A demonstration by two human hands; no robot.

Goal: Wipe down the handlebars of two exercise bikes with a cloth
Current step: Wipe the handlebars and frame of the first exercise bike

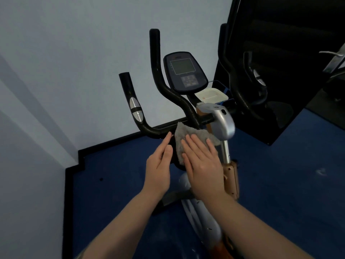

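Both bare forearms reach forward side by side. Right hand [202,161] lies flat, fingers straight and spread, palm down. Left hand [158,165] is edge-on, fingers straight, thumb up.

The scene was dimly lit, with a cool bluish cast over the wall [74,53] and floor [280,184]. Soft diagonal shadow bands were thrown across the wall at the left. Straight lines were bowed by wide-angle distortion toward the edges, and the silver stem cover [222,122] was slightly blurred.
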